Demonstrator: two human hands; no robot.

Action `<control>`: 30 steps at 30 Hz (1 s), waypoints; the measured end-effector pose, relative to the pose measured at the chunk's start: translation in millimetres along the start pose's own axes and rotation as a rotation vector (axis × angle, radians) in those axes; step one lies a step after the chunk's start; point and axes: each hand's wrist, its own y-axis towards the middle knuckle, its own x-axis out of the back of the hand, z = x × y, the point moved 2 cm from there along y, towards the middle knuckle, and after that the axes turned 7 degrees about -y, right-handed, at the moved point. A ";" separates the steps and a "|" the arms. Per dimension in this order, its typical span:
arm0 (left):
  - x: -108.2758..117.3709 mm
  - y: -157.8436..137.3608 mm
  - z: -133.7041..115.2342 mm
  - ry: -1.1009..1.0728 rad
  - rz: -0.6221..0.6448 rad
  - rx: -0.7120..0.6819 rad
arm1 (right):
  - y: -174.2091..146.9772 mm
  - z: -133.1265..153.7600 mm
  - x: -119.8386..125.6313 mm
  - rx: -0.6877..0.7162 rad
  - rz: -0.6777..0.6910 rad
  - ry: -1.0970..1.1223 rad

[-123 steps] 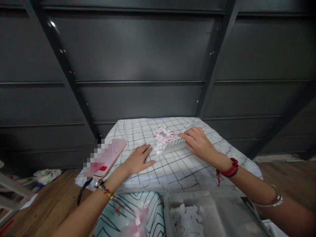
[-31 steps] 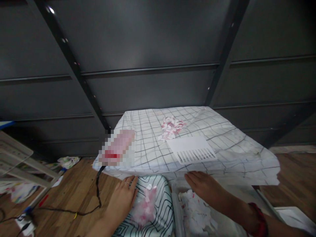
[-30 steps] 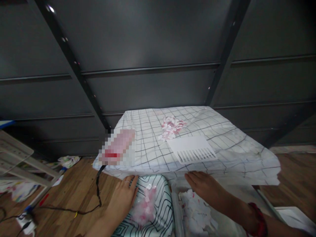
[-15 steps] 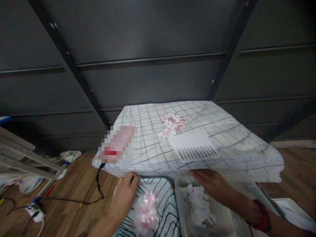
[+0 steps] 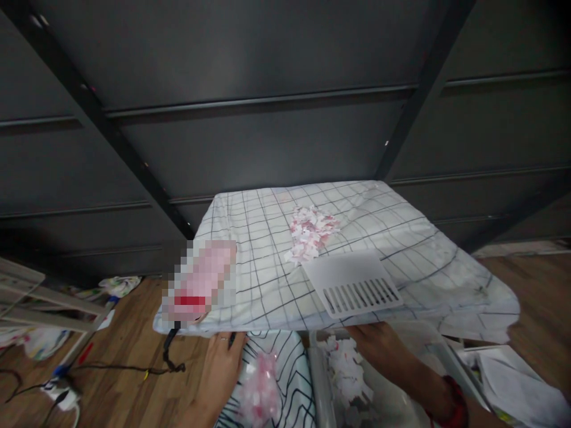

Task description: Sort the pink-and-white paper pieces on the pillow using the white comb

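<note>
My left hand (image 5: pixel 225 353), with a ring on one finger, reaches to the front edge of the low table; its fingertips are hidden beneath the cloth edge. My right hand (image 5: pixel 377 345), with a red band at the wrist, reaches to the same edge over a clear plastic bin (image 5: pixel 319 389). Its fingertips are tucked out of sight too. White paper scraps (image 5: pixel 345 371) lie in the bin. Between my arms, a pink-and-clear plastic bag (image 5: pixel 259 392) sits on a pale patterned surface (image 5: pixel 294 368). The table wears a white checked cloth (image 5: pixel 263 267).
On the cloth are a heap of pink-and-white paper scraps (image 5: pixel 311 232), a white slotted scoop (image 5: pixel 343 270) and a blurred-out pink object (image 5: pixel 207 273). A dark panelled wall (image 5: pixel 267 142) stands behind. Cables and a power strip (image 5: pixel 62 395) lie on the wooden floor at left; papers (image 5: pixel 520 386) lie at right.
The table's front edge and the scoop appear lower and nearer in view. Both hands stay at that edge, with their fingertips now further hidden under it.
</note>
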 end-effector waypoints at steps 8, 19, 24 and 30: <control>0.6 4.8 0.4 0.065 0.116 0.028 | -6.4 0.6 -9.1 -0.052 0.003 -0.059; 3.2 10.1 -2.8 0.042 0.207 0.029 | -7.8 2.3 -1.4 -0.012 0.007 0.033; 8.4 13.7 -14.8 0.056 0.210 0.013 | -18.2 -8.4 -8.3 -0.001 -0.008 0.059; 19.7 10.7 -19.1 0.035 0.196 -0.001 | -20.9 -6.6 -13.7 0.005 0.088 0.001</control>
